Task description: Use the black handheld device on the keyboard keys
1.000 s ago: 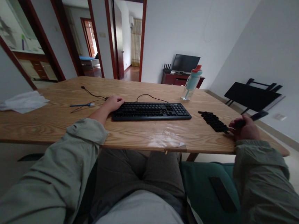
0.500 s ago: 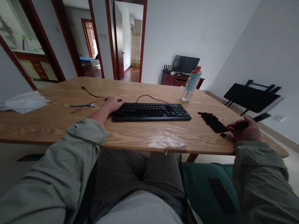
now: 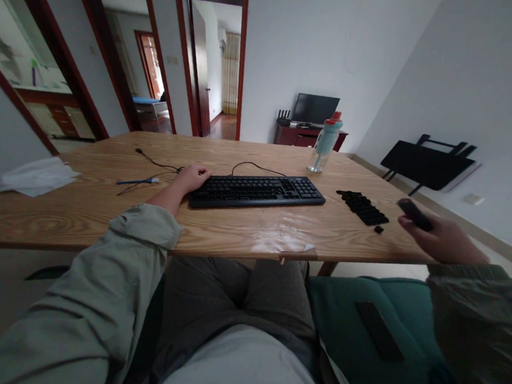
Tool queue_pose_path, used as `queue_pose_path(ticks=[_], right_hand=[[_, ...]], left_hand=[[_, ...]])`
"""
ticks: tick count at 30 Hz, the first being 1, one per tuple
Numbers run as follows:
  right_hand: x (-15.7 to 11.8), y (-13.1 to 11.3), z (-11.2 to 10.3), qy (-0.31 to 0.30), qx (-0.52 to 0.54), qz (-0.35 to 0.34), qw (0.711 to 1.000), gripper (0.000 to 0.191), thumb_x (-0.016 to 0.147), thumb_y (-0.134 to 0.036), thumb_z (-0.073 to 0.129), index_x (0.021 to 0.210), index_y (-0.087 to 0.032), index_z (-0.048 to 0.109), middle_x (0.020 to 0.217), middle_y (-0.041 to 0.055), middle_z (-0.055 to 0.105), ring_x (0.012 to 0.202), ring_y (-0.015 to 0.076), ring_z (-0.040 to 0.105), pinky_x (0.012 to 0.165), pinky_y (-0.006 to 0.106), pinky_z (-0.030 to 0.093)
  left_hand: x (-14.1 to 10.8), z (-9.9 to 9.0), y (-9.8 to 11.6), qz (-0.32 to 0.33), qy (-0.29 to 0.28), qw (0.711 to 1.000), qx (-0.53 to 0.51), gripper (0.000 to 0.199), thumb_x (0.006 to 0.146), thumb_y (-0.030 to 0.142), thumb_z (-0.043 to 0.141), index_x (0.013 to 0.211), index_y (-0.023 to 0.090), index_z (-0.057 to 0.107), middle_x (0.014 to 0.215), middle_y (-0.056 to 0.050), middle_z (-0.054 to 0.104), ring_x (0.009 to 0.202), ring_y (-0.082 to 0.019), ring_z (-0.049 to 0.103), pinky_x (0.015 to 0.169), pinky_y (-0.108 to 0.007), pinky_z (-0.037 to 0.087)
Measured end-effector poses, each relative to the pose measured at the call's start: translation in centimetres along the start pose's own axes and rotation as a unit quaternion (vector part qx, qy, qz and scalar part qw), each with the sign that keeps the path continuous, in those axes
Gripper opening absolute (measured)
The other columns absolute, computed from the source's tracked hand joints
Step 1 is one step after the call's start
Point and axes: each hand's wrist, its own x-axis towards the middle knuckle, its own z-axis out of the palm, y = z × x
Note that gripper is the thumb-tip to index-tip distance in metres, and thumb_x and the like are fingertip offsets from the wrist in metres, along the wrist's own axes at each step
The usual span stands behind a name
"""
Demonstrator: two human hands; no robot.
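The black keyboard (image 3: 256, 192) lies on the wooden table with dark patches among its keys. My left hand (image 3: 194, 177) is closed on its upper left end, fingertips partly hidden. At the right, my right hand (image 3: 444, 235) is wrapped round a dark, stick-shaped object (image 3: 415, 215), slightly blurred; its exact kind cannot be made out. It hangs over the table's right side. Just left of that hand, loose black keycaps (image 3: 364, 207) lie in a cluster, with a single keycap (image 3: 379, 229) apart in front.
A water bottle (image 3: 325, 144) stands behind the keyboard. Left of it lie a blue brush-like tool (image 3: 138, 181), a cable (image 3: 155, 160) and white tissue (image 3: 35, 176). A dark flat strip (image 3: 378, 331) rests on the green seat (image 3: 339, 319). The table's front edge (image 3: 214, 254) is near my lap.
My right hand has moved right and lifted from beside the keycaps, turning the dark object so its end points left. My left hand stays on the keyboard. The view shifted slightly.
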Motion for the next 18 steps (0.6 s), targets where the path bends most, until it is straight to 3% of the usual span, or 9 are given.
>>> queue_pose_path(ticks=[3, 10, 18], right_hand=[[-0.3, -0.4, 0.8, -0.092, -0.015, -0.030, 0.995, 0.027, 0.080, -0.041, 0.063, 0.094, -0.020, 0.072, 0.091, 0.0138, 0.072, 0.084, 0.0269, 0.067, 0.073, 0.035, 0.048], [-0.8, -2.7, 2.0, -0.174, -0.026, -0.001, 0.984, 0.036, 0.080, -0.048, 0.058, 0.093, -0.018, 0.073, 0.083, 0.0129, 0.072, 0.076, 0.0280, 0.065, 0.067, 0.035, 0.045], [-0.8, -3.3, 1.6, -0.171, 0.012, -0.015, 0.985, 0.037, 0.074, -0.046, 0.061, 0.094, -0.017, 0.073, 0.087, 0.0116, 0.073, 0.080, 0.0282, 0.066, 0.070, 0.035, 0.045]], left_hand=[[0.0, 0.1, -0.1, 0.003, 0.002, 1.000, 0.008, 0.041, 0.086, 0.043, 0.047, 0.098, 0.017, 0.076, 0.098, -0.010, 0.075, 0.089, -0.023, 0.066, 0.078, -0.030, 0.045], [-0.2, -0.1, 0.1, -0.004, 0.001, 1.000, 0.014, 0.041, 0.087, 0.043, 0.047, 0.102, 0.018, 0.076, 0.102, -0.009, 0.075, 0.091, -0.024, 0.065, 0.081, -0.030, 0.046], [-0.2, -0.2, 0.1, -0.002, -0.004, 1.000, 0.023, 0.042, 0.088, 0.043, 0.044, 0.101, 0.017, 0.075, 0.102, -0.009, 0.075, 0.092, -0.022, 0.065, 0.081, -0.029, 0.046]])
